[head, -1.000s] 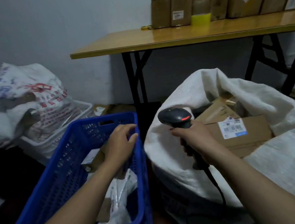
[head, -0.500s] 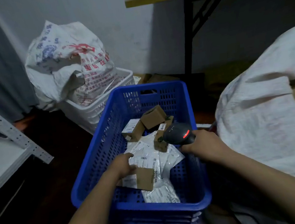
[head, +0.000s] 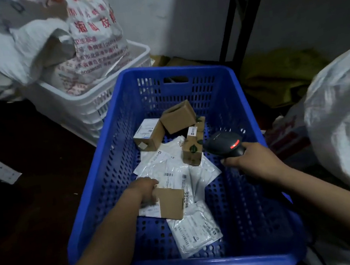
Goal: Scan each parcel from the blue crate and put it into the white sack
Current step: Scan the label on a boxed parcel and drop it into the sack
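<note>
At the far left, a printed bag point(head: 39, 39) is seen stuffed into a white basket point(head: 89, 108), well apart from the work. The left hand point(head: 145, 190) is curled round the left end of a box point(head: 171, 203). The box is gripped low in the crate point(head: 106, 180), at about 7 o'clock on its floor, on top of white mailers point(head: 175, 166). Its long axis is laid roughly from 9 to 3 o'clock, and a white label appears on its near left side, partly hidden by the wrist. More small boxes point(head: 178, 118) are left towards 12 o'clock.

The scanner point(head: 225, 144) is clasped by the right hand point(head: 253, 162) near the crate's 3 o'clock wall, with its red lamp lit and its nose pointed towards 10 o'clock. From the scanner, the box lies at 8 o'clock, near but apart, and off the line of the nose. It is judged that the label must be raised and turned to the nose.

The sack point(head: 348, 121) lies at 3 o'clock, outside the crate and nearer the right hand. As that hand is taken up, the box is likely to be carried across by the left.
</note>
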